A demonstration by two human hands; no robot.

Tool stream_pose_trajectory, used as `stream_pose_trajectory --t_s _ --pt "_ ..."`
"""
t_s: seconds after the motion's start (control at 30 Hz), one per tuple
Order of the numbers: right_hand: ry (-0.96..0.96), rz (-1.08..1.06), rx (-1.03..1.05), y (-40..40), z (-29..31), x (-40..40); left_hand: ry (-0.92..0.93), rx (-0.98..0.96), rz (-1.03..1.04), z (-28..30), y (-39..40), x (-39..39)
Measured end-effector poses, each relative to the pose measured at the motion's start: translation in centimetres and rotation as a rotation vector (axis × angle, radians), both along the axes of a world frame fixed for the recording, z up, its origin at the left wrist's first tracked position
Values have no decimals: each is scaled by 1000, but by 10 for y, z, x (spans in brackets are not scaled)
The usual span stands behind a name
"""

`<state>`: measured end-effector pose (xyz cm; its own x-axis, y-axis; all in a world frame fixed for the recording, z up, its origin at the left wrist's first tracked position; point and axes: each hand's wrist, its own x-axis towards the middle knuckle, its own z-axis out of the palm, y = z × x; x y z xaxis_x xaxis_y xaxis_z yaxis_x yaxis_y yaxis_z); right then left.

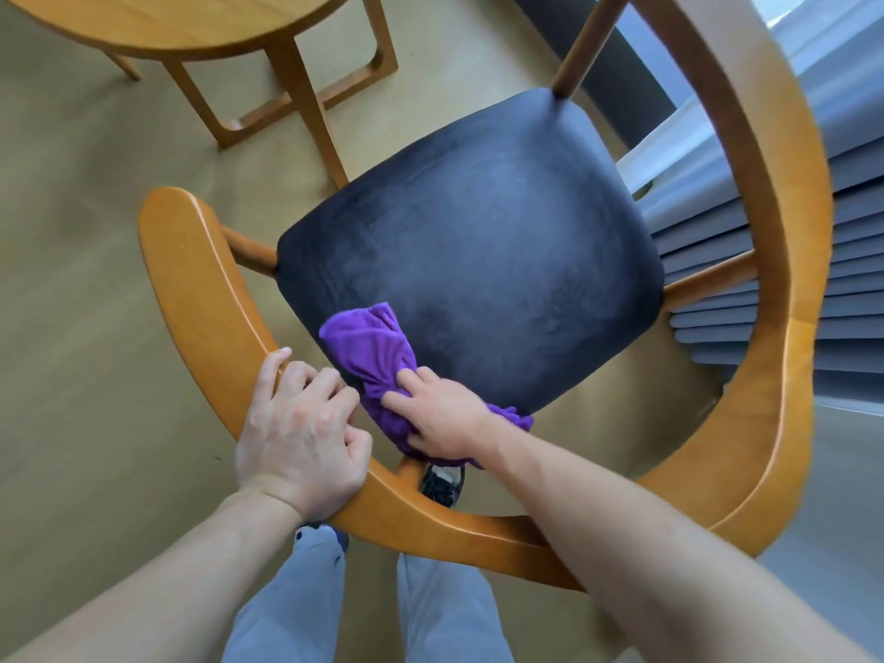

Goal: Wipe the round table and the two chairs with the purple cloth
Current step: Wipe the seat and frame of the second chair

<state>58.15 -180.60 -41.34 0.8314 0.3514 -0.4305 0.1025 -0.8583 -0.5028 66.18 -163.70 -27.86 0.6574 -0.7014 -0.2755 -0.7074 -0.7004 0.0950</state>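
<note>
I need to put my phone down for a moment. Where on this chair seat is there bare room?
The dark seat is bare from the purple cloth out to its far and right edges. The near left corner is crowded: the right hand grips the cloth there, and the left hand holds the wooden backrest beside it.

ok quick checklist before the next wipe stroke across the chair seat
1. Purple cloth in the right hand: ok, fingers curled on it.
2. Cloth touching the dark seat: ok, at its near edge.
3. Left hand steadying the chair: ok, gripping the wooden backrest rail.
4. Seat free of other objects: ok.
5. Seat already wiped: cannot tell.
6. Round table wiped: cannot tell.
</note>
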Motion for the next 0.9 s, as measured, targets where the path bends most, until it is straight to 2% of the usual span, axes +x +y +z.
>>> stream_pose_trajectory --t_s 0.07,0.13,0.2,0.27,0.3,0.33,0.37,0.43,0.5,0.57,0.63,0.7,0.77,0.83,0.9 --pt "-53 -97 -19 -25 -1 -2 7 -11 11 0 0 0" --pt "-119 -357 -62 -44 -5 0 23 -10 16 0 1 1" --pt "-115 -814 -56 -48 -3 9 21 -3 15 0 1 0" --pt "-33 -1300 25 -36 4 24 16 6 11 0 2 0" --pt "8 -1409 58 -26 9 31 18 10 14 0 2 0" --pt "43 -1379 65 -15 14 35 12 9 18 0 2 0" --pt "73 -1243 61 -4 17 32 9 10 21 1 2 0" --pt "133 -835 -12 4 22 17 14 11 23 2 1 0" --pt "119 -495 -162 -20 20 0 18 -1 34 4 -1 -1" --pt "82 -316 -281 -50 16 -8 21 11 38 8 -4 -1" --pt "30 -243 -299 -67 14 -5 13 90 9 10 -2 -1" --pt "-17 -277 -289 -74 11 2 69 236 -22 12 -13 8" --pt "7 -333 -268 -81 17 7 209 386 9 10 -33 17" --pt "19 -376 -277 -95 22 7 379 407 38 1 -65 28" --pt "55 -481 -318 -119 28 3 471 423 8 -16 -100 35"
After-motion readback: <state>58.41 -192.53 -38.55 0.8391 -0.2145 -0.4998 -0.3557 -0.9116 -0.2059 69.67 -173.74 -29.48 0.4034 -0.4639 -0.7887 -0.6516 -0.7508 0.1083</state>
